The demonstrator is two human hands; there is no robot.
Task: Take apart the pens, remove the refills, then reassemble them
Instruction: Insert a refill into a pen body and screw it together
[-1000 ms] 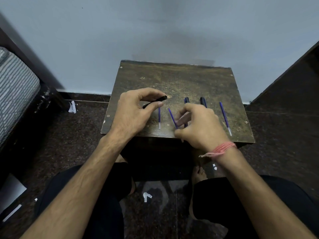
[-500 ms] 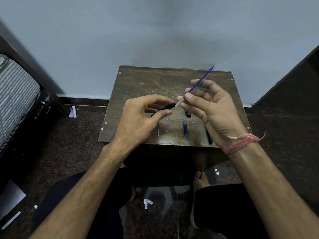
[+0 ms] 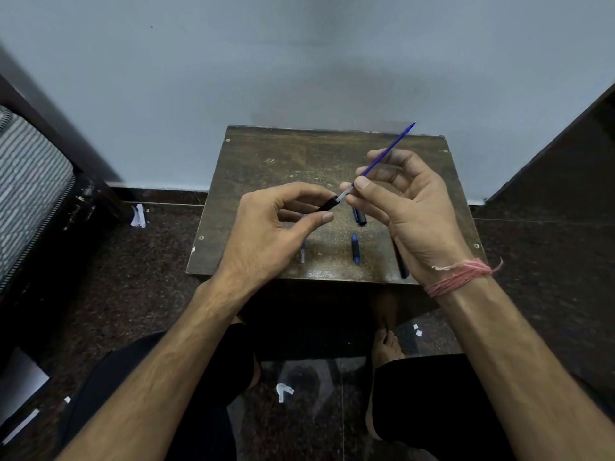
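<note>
Two bare forearms rise from the bottom edge, both cut off there, over dark-clothed knees and a bare foot (image 3: 386, 347) on the speckled dark floor (image 3: 139, 294), where white paper scraps (image 3: 283, 391) lie at 6 o'clock. The left hand (image 3: 266, 234) pinches a black pen barrel (image 3: 327, 206) between thumb and fingers; most of the barrel is hidden inside the grip, only its open end showing. The right hand (image 3: 409, 207), a pink thread (image 3: 461, 276) at its wrist, pinches a blue refill (image 3: 382, 159) near its pale lower end, which meets the barrel's mouth; whether it has entered cannot be told. The refill slants toward 1 o'clock.

Beneath the hands, on the worn brown table (image 3: 283, 161), lie a blue pen part (image 3: 355, 249), a dark piece (image 3: 361, 217) partly covered by the right hand, another dark barrel (image 3: 401, 264) half hidden under the wrist, and a thin refill (image 3: 303, 252) mostly hidden by the left hand. A striped mattress (image 3: 30, 188) is cut off at 9 o'clock; behind stands a pale blue wall (image 3: 299, 61).
</note>
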